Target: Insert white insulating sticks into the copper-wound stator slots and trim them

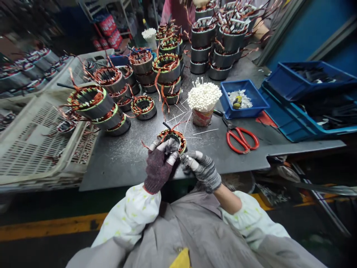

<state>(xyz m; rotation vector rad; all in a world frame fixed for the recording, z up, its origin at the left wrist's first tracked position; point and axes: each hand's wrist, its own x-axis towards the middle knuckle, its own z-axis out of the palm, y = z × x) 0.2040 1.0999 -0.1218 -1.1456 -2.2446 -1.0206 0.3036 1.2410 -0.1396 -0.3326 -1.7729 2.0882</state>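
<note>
Left hand (159,163) cups the motor stator (173,138) at the near worktop (125,160) edge, grip closed on its rim to steady it; right hand (203,169) pinches something small at the windings, can't tell what; scissors (241,138) within reach, right

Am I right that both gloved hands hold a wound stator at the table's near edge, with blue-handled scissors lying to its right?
Not quite: the scissors have red handles, not blue, as the head view shows. The rest holds: the left hand and right hand hold the wound stator at the table's near edge, scissors to its right.
</note>
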